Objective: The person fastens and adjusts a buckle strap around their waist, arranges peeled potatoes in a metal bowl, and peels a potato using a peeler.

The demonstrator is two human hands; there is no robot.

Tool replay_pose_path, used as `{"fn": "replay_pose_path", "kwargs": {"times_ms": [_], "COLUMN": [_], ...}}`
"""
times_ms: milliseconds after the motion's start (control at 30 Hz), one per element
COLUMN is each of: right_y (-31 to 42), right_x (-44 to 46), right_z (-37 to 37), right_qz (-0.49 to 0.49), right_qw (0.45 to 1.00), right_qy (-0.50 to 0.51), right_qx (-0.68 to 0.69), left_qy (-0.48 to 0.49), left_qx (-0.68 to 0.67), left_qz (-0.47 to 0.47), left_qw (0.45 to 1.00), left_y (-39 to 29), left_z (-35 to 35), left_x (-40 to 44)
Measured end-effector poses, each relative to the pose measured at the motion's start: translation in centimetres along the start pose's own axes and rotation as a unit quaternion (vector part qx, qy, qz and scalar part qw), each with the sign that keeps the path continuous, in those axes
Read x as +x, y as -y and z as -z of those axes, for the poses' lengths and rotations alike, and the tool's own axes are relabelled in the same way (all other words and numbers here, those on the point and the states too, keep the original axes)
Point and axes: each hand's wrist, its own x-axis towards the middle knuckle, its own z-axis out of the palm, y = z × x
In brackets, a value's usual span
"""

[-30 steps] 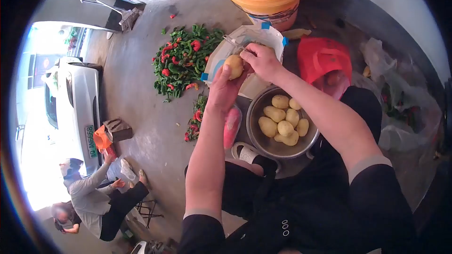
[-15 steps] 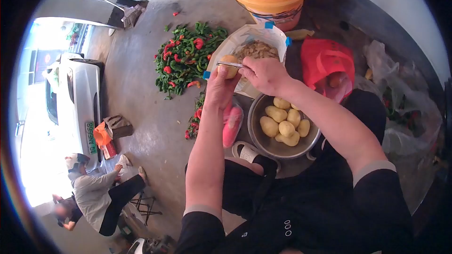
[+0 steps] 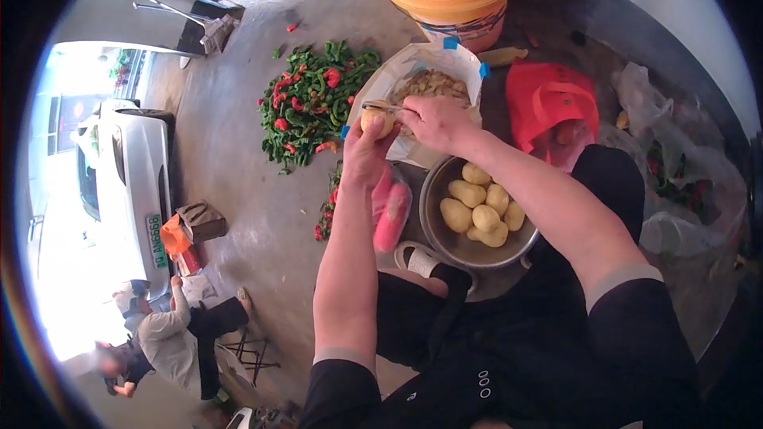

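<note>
My left hand (image 3: 368,155) is closed round a potato (image 3: 377,121), holding it up over the near left side of a paper-lined box (image 3: 413,58). In my right hand (image 3: 435,121) is a peeler (image 3: 380,106), its metal head lying across the top of the potato. Brown peelings (image 3: 439,84) are heaped inside the box beneath my hands. Below my right forearm stands a metal bowl (image 3: 433,226) with several pale peeled potatoes (image 3: 485,218) in it.
Green and red peppers (image 3: 318,99) lie piled on the floor to the left. A yellow-orange bucket (image 3: 453,0) stands beyond the box. At right are a red bag (image 3: 548,103) and clear plastic bags (image 3: 683,230). Two people sit near a white car (image 3: 131,183) at far left.
The peeler has shifted slightly up and left across the potato, and my left hand has tilted it a little. At far left, the seated person has leaned forward.
</note>
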Motion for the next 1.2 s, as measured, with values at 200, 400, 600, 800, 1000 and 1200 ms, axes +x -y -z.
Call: {"fn": "replay_pose_path", "kwargs": {"times_ms": [200, 400, 600, 800, 1000, 1200], "right_y": [1.3, -4.8, -1.4, -1.4, -3.2, 0.8], "right_x": [-0.2, 0.7, -0.3, -0.8, -1.3, -1.8], "right_z": [1.1, -1.1, -0.4, -2.3, -2.5, -1.5], "right_qz": [-0.004, -0.100, -0.095, -0.073, -0.109, -0.065], "right_qw": [0.999, 0.995, 0.994, 0.995, 0.987, 0.995], "right_qy": [-0.003, -0.003, -0.023, -0.060, -0.102, -0.053], "right_qx": [-0.035, -0.014, 0.049, 0.028, 0.058, 0.047], "left_qy": [0.009, 0.062, 0.009, -0.001, 0.030, -0.002], "left_qx": [-0.050, -0.030, -0.155, -0.135, -0.204, -0.168], "left_qz": [-0.011, 0.007, 0.018, -0.013, 0.019, -0.021], "left_qw": [0.999, 0.998, 0.988, 0.991, 0.978, 0.986], "left_y": [0.0, -0.4, 1.0, 1.4, 1.0, 1.1], "left_z": [-0.1, -1.5, 0.8, -0.3, -0.4, -2.3], "left_x": [0.2, -0.2, 0.9, 0.8, 0.1, 0.0]}}
